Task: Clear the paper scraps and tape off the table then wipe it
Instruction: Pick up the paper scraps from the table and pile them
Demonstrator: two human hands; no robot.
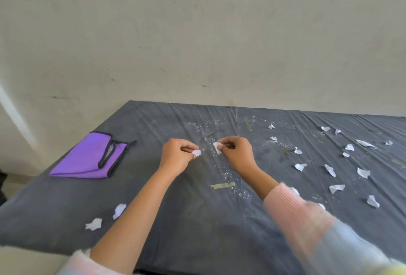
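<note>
Over the middle of the dark grey table [197, 219], my left hand [178, 156] pinches a small white paper scrap [196, 153]. A short gap to the right, my right hand [236, 153] pinches another white scrap [217, 147]. Several white paper scraps [330, 170] lie scattered over the right half of the table, and two more scraps [94, 224] lie near the front left edge. A strip of yellowish tape [223, 185] is stuck to the table below my right hand. Thinner tape bits [249, 126] and white crumbs lie further back.
A folded purple cloth [87, 158] with a dark trim lies at the table's left side. A bare pale wall [197, 32] stands right behind the table's far edge. The floor shows past the left edge.
</note>
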